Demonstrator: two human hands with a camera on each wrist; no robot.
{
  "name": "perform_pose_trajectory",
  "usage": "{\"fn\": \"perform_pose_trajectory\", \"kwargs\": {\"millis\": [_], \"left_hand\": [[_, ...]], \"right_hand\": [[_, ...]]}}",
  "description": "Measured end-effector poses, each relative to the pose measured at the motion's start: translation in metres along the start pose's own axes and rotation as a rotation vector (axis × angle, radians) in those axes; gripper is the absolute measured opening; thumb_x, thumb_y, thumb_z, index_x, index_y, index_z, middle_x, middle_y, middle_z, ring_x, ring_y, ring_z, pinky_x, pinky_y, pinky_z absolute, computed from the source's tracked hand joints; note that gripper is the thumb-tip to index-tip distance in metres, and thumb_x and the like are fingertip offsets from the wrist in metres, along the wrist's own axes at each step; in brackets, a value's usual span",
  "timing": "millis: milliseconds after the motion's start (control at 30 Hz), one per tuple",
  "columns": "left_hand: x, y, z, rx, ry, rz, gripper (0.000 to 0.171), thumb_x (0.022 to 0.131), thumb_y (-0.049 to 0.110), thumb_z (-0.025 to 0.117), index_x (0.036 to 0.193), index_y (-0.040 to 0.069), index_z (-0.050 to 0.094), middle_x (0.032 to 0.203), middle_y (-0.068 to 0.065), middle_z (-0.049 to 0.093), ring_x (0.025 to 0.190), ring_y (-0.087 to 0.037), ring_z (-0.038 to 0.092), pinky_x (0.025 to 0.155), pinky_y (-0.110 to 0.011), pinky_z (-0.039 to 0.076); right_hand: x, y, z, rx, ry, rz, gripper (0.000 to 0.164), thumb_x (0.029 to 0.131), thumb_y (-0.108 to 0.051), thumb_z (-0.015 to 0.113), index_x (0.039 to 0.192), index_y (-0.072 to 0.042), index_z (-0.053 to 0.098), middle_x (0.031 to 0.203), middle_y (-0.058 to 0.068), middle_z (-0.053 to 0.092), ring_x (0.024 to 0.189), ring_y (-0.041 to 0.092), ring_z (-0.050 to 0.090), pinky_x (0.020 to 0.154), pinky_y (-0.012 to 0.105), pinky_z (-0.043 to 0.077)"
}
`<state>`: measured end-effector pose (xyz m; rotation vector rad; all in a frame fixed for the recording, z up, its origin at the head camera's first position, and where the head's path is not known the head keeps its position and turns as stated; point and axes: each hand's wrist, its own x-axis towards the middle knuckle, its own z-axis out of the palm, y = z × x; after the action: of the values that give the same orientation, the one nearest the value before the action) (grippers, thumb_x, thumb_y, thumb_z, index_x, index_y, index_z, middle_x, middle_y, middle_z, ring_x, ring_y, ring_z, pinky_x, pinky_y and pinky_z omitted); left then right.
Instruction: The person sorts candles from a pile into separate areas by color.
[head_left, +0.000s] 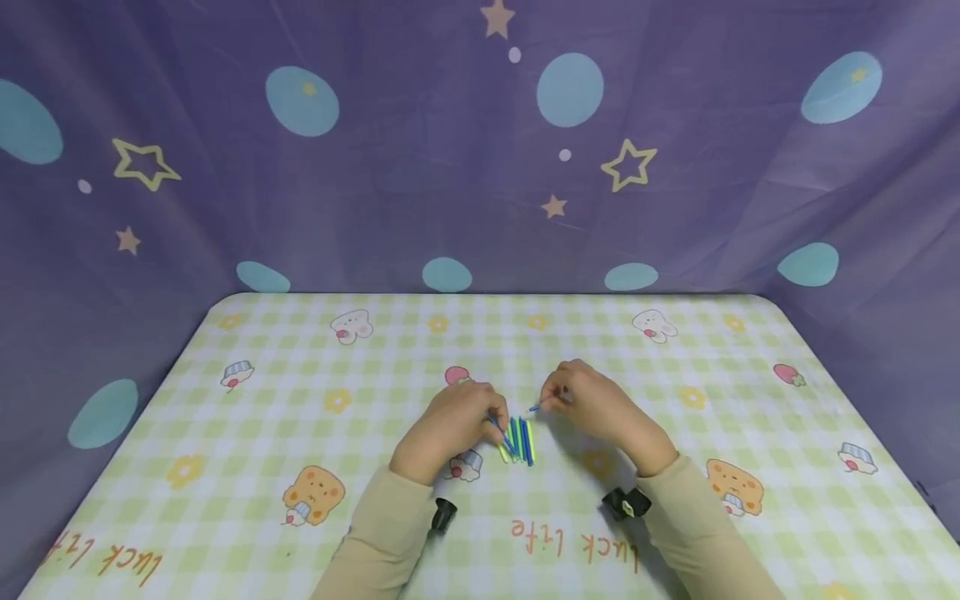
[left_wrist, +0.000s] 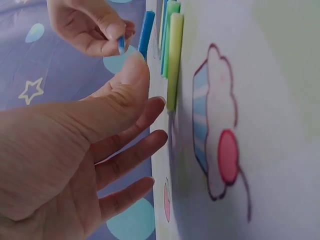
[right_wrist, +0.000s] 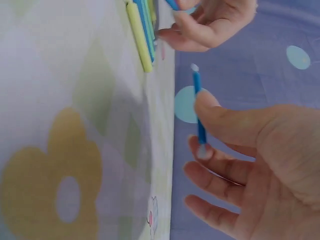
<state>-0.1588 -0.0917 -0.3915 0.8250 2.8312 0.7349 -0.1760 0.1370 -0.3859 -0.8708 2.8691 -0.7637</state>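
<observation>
My left hand pinches a thin blue stick between thumb and forefinger, its other fingers spread. In the head view this stick slants over the left side of a row of similar sticks. The row lies on the tablecloth in blue, green and yellow. To the right and a little beyond it, my right hand pinches another blue stick with pale, see-through ends. That stick is held off the cloth in the right wrist view. A yellow stick lies at the row's near edge there.
The checked tablecloth bears printed flowers, cupcakes and bears. Behind the table hangs a purple curtain with stars and blue ovals. Dark wrist devices sit by both beige sleeves.
</observation>
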Motion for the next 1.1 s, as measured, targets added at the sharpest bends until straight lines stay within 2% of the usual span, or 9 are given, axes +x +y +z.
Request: {"fn": "perform_pose_trajectory", "kwargs": {"millis": [267, 567, 700, 867, 1100], "left_hand": [[-0.001, -0.004, -0.006, -0.002, 0.049, -0.028, 0.017, 0.072, 0.028, 0.084, 0.074, 0.026, 0.067, 0.082, 0.013, 0.063, 0.077, -0.009, 0.059, 0.073, -0.030, 0.048], [-0.003, -0.006, -0.008, 0.000, 0.048, -0.054, 0.014, 0.076, 0.029, 0.082, 0.076, 0.025, 0.068, 0.083, 0.013, 0.064, 0.078, -0.009, 0.059, 0.075, -0.032, 0.048], [-0.003, -0.005, -0.007, -0.002, 0.054, -0.064, 0.013, 0.079, 0.029, 0.081, 0.076, 0.026, 0.069, 0.083, 0.014, 0.064, 0.074, -0.008, 0.056, 0.073, -0.031, 0.047], [-0.003, -0.003, -0.006, 0.012, 0.079, -0.080, 0.010, 0.082, 0.032, 0.079, 0.079, 0.027, 0.071, 0.084, 0.015, 0.066, 0.073, -0.007, 0.055, 0.072, -0.031, 0.047], [-0.003, -0.003, -0.009, 0.074, 0.163, -0.116, 0.011, 0.083, 0.038, 0.078, 0.082, 0.027, 0.076, 0.082, 0.015, 0.063, 0.073, -0.008, 0.057, 0.066, -0.029, 0.048]], "right_hand": [[0.036, 0.007, -0.004, 0.018, -0.020, 0.060, 0.005, 0.091, -0.016, 0.073, 0.089, -0.013, 0.070, 0.085, -0.003, 0.060, 0.080, 0.015, 0.057, 0.072, 0.034, 0.048], [0.076, 0.020, -0.004, -0.017, -0.086, 0.130, 0.009, 0.096, -0.021, 0.068, 0.096, -0.013, 0.069, 0.088, 0.001, 0.060, 0.079, 0.017, 0.055, 0.073, 0.036, 0.047], [0.084, 0.027, -0.001, -0.016, -0.119, 0.134, 0.009, 0.097, -0.021, 0.067, 0.095, -0.013, 0.070, 0.089, 0.001, 0.060, 0.081, 0.017, 0.055, 0.074, 0.036, 0.046], [0.088, 0.033, 0.005, 0.000, -0.121, 0.137, 0.008, 0.097, -0.019, 0.066, 0.094, -0.014, 0.071, 0.089, 0.000, 0.061, 0.085, 0.017, 0.058, 0.077, 0.036, 0.047], [0.090, 0.036, 0.006, -0.032, -0.108, 0.122, 0.007, 0.096, -0.019, 0.067, 0.095, -0.013, 0.070, 0.091, 0.001, 0.061, 0.083, 0.018, 0.054, 0.075, 0.036, 0.046]]}}
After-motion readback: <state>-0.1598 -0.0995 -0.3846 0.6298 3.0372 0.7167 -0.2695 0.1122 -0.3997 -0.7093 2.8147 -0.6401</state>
